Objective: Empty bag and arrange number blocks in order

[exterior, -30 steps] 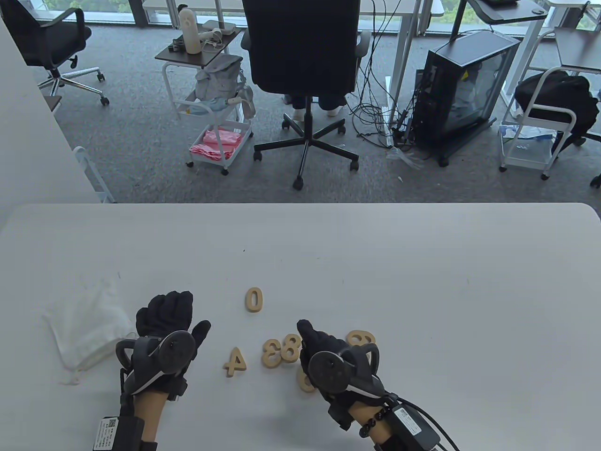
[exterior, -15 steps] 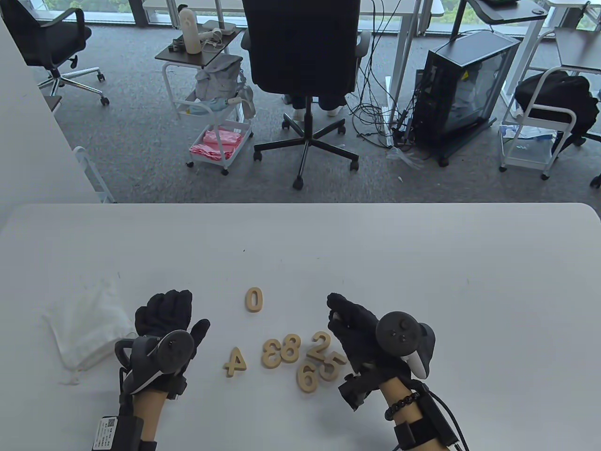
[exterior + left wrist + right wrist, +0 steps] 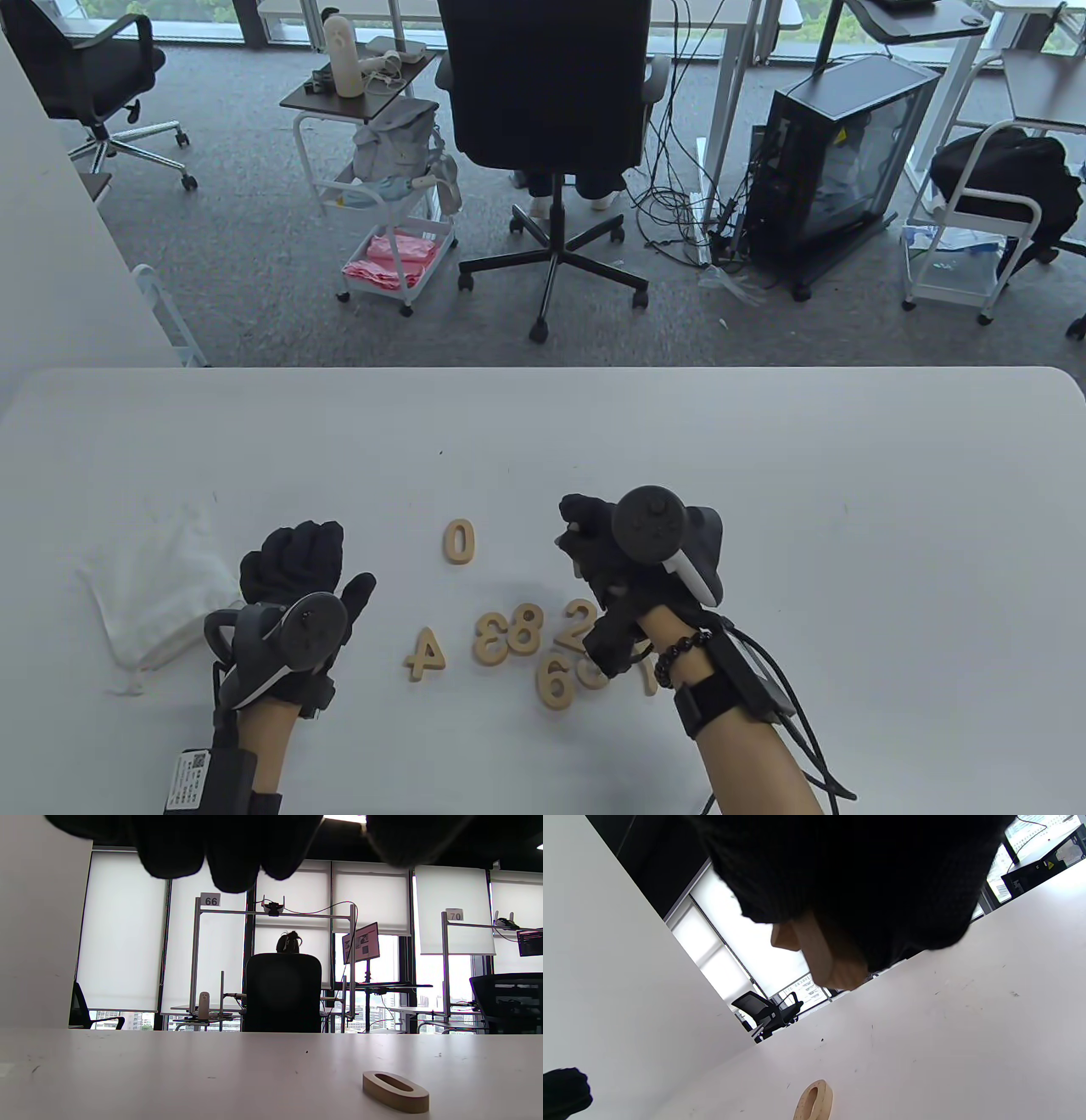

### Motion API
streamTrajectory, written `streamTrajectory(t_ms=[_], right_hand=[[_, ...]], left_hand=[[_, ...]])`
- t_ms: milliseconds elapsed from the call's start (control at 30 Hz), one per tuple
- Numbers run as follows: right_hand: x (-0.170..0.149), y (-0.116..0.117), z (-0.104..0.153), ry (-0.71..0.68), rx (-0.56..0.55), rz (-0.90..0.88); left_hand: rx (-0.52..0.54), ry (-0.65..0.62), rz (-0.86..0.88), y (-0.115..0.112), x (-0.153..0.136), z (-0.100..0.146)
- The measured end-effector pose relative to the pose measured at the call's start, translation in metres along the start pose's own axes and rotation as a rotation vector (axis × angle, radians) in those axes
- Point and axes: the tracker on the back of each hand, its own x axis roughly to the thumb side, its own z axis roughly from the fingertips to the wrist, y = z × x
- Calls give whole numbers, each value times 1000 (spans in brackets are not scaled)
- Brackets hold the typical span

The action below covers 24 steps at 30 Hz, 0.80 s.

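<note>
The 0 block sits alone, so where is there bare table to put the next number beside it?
Bare table lies right of the 0 block, up to the right hand, which holds a wooden piece. The table's far half is bare too. It is crowded nearer the person: the 4, 3, 8, 2 and 6 cluster together.

far half of bench bare, wide room R of right hand, gap btwn 0 block & that hand open, number cluster crowds near-centre, left hand & bag fill L side
</note>
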Motion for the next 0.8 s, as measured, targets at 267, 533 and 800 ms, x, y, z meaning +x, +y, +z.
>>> streamTrajectory(t_ms=[267, 533, 800], right_hand=[[28, 51, -54, 104, 101, 103], [27, 105, -92, 235, 96, 156], [8, 140, -111, 327, 121, 239]], left_hand=[[15, 13, 4, 4, -5, 1], [11, 29, 21, 5, -7, 0], [18, 40, 30, 5, -9, 1]])
